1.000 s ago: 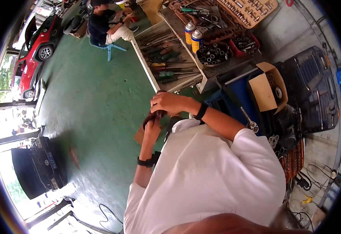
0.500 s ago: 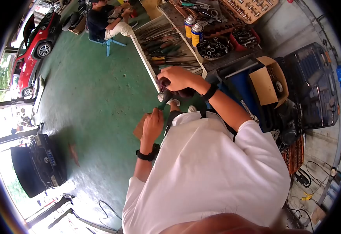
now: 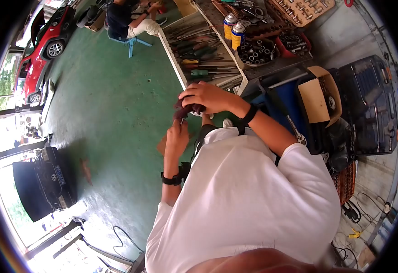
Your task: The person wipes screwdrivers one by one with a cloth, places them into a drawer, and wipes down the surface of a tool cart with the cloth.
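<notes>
My right hand (image 3: 210, 96) is closed around a dark maroon cloth (image 3: 183, 110), which bunches below its fingers. Just beneath, my left hand (image 3: 177, 134) has its fingers pinched on a slim tool, probably a screwdriver, whose upper part is hidden by the cloth. Both hands are close together in front of my body, beside the corner of an open drawer (image 3: 173, 63). Inside the drawer lie many screwdrivers (image 3: 203, 51) and other long tools, among them one with a green handle (image 3: 199, 73).
On the bench stand two spray cans (image 3: 237, 36) beside a tray of sockets (image 3: 256, 52). A cardboard box (image 3: 312, 102) and an open tool case (image 3: 367, 104) are to the right. A seated person (image 3: 121, 20), a red car (image 3: 44, 50) and a dark vehicle (image 3: 48, 182) are to the left.
My left hand has moved up towards my right hand. The green handle seen between the hands earlier is now covered by the cloth. The view has shifted slightly.
</notes>
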Motion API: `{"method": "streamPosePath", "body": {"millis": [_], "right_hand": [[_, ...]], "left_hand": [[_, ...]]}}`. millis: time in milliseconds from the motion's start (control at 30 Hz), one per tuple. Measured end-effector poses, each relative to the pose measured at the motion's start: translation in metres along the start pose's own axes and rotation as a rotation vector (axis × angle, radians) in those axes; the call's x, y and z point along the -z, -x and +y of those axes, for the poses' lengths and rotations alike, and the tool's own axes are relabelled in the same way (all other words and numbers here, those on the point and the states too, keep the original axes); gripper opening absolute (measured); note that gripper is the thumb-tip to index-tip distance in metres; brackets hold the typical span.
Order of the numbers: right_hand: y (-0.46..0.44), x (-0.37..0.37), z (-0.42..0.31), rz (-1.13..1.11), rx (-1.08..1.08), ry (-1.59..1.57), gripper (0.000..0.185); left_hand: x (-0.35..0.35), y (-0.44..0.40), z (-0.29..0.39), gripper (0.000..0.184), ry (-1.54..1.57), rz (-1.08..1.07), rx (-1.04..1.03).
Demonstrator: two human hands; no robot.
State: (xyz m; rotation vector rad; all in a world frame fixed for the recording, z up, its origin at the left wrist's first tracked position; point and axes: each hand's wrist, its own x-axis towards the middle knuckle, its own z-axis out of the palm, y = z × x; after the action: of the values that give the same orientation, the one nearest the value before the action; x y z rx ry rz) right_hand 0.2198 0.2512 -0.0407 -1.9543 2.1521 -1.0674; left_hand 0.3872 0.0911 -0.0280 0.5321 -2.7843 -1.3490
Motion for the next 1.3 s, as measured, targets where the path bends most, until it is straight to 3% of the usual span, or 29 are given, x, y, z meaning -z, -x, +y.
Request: {"method": "streamPosePath", "body": {"millis": [33,100,167,200,267,367,433,500,533,633,700,833,867,900,933,967,1033,1100,1233,1300], "right_hand": [[-0.001,-0.001,0.001,0.09,-0.028,-0.003,0.051],[-0.004,-0.001,-0.002,0.156,-0.039,0.019,0.049],[-0.007,0.005,-0.007,0.396,-0.101,0.016,0.052],[-0.006,0.006,-0.006,0.392,-0.178,-0.126,0.055],[-0.007,0.014,-0.014,0.37,-0.262,-0.161,0.058],[-0.007,0.024,-0.036,0.408,-0.391,-0.218,0.064],[-0.002,0.024,-0.043,0.465,-0.434,-0.238,0.067],[-0.002,0.028,-0.036,0.531,-0.331,-0.326,0.079],[0.003,0.034,-0.032,0.359,-0.371,-0.523,0.083],[0.01,0.048,-0.028,0.167,-0.314,-0.515,0.076],[0.019,0.036,-0.019,0.156,-0.326,-0.538,0.073],[0.035,0.047,-0.022,0.012,-0.458,-0.302,0.067],[0.036,0.051,-0.026,-0.013,-0.489,-0.253,0.065],[0.037,0.052,-0.028,-0.013,-0.487,-0.254,0.065],[0.037,0.051,-0.031,0.187,-0.387,-0.309,0.063],[0.037,0.051,-0.036,0.384,-0.285,-0.364,0.062],[0.038,0.061,-0.05,0.335,-0.393,-0.354,0.061],[0.039,0.059,-0.051,0.371,-0.458,-0.279,0.06],[0.049,0.067,-0.061,0.332,-0.416,-0.295,0.059],[0.056,0.079,-0.07,0.251,-0.338,-0.481,0.058]], "left_hand": [[0.004,-0.001,0.003,0.024,-0.05,0.015,-0.186],[0.008,-0.002,0.014,0.025,-0.097,0.028,-0.366],[0.008,-0.006,0.027,0.022,0.169,0.004,0.1],[0.007,-0.009,0.022,0.022,0.166,0.003,0.098],[-0.001,-0.016,0.004,0.021,0.456,0.008,0.147],[-0.012,-0.018,0.004,0.022,0.577,0.012,0.139],[-0.013,-0.019,0.014,0.022,0.518,0.009,0.105],[-0.015,-0.023,0.017,0.023,0.459,0.02,0.059],[-0.018,-0.025,0.014,0.022,0.438,-0.013,0.036],[-0.035,-0.026,0.0,0.021,0.457,-0.061,0.005],[-0.045,-0.024,-0.001,0.02,0.504,-0.073,-0.007],[-0.047,-0.019,-0.002,0.016,0.505,-0.306,0.164],[-0.05,-0.016,-0.01,0.018,0.33,-0.245,-0.15],[-0.049,-0.015,-0.007,0.02,0.237,-0.221,-0.305],[-0.045,-0.014,0.005,0.021,0.145,-0.18,-0.457],[-0.041,-0.013,0.017,0.026,0.113,-0.093,-0.403],[-0.037,-0.017,0.024,0.038,0.08,-0.005,-0.341],[-0.032,-0.039,0.009,0.038,0.273,-0.291,0.087],[-0.031,-0.047,-0.008,0.037,0.432,-0.436,-0.006],[-0.035,-0.036,-0.014,0.035,0.549,-0.503,0.042]]}}
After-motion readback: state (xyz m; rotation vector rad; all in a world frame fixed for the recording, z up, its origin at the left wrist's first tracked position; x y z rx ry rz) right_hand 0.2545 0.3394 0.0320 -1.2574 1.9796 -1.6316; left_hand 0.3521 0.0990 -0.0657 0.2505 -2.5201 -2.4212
